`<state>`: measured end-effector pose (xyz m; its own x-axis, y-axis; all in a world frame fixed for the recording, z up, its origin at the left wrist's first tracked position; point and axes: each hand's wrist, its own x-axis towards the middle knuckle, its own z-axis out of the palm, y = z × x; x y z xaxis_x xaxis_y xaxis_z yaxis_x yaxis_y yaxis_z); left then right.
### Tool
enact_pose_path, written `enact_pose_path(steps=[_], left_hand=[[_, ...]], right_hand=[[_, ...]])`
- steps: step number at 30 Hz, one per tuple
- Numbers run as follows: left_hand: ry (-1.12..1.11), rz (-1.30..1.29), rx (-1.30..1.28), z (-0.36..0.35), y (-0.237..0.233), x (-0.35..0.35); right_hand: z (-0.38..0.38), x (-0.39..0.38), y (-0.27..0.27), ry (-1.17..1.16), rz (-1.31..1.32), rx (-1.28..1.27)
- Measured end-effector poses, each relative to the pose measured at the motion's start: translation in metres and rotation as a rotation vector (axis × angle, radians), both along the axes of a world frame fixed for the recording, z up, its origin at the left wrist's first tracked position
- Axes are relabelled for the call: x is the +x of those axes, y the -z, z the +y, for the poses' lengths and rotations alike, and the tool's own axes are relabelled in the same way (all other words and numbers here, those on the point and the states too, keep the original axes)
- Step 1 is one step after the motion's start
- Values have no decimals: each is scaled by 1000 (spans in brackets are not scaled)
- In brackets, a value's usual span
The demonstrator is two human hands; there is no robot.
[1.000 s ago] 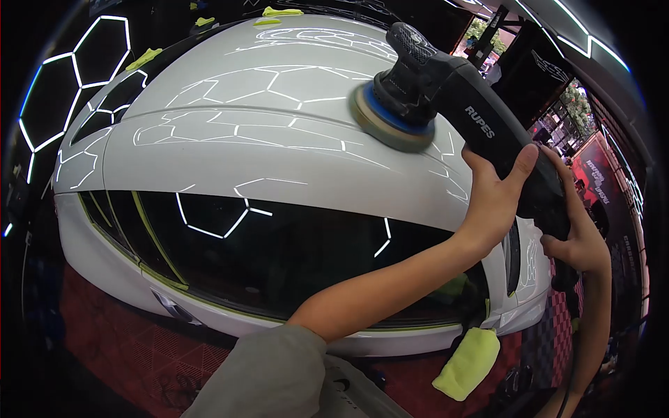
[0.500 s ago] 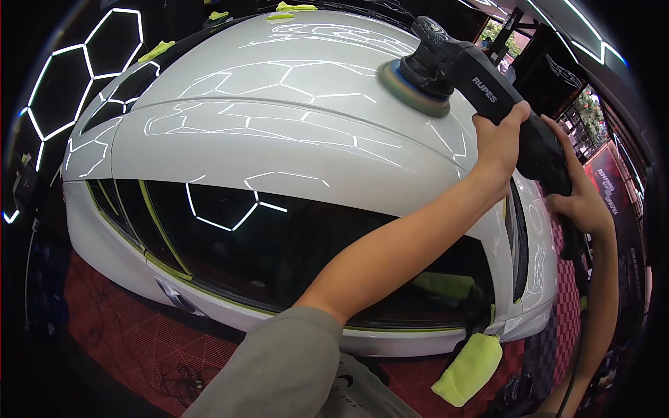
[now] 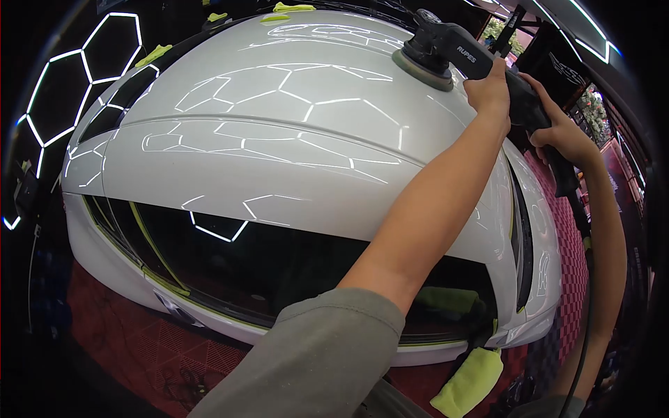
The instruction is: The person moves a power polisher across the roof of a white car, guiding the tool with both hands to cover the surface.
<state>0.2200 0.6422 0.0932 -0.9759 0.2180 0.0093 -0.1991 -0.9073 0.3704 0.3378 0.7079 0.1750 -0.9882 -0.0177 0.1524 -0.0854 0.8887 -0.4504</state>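
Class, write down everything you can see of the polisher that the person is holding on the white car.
The polisher is a black, plastic-looking power tool marked RUPES in white. Its round head carries a flat pad that lies on the white car body, at the far end of the panel from the camera. The left hand wraps the body behind the head, and the right hand holds the rear handle.
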Motion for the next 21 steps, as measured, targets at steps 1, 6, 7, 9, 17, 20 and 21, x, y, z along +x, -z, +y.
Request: enact_pose_path(steps=[1, 6, 7, 9, 17, 20, 21], left_hand=[[13, 2, 10, 2, -1, -3], [110, 60, 92, 18, 6, -1], [113, 57, 90, 24, 10, 2], [39, 21, 64, 26, 12, 17], [229, 216, -2, -13, 36, 107], [256, 243, 3, -31, 43, 138], [262, 286, 30, -32, 47, 143]], right_hand=[[-3, -1, -4, 30, -64, -15], [15, 10, 9, 10, 2, -47], [20, 17, 12, 13, 0, -50], [24, 34, 19, -14, 27, -47], [22, 121, 40, -26, 98, 10], [6, 146, 44, 29, 43, -139], [-10, 154, 33, 168, -94, -141]])
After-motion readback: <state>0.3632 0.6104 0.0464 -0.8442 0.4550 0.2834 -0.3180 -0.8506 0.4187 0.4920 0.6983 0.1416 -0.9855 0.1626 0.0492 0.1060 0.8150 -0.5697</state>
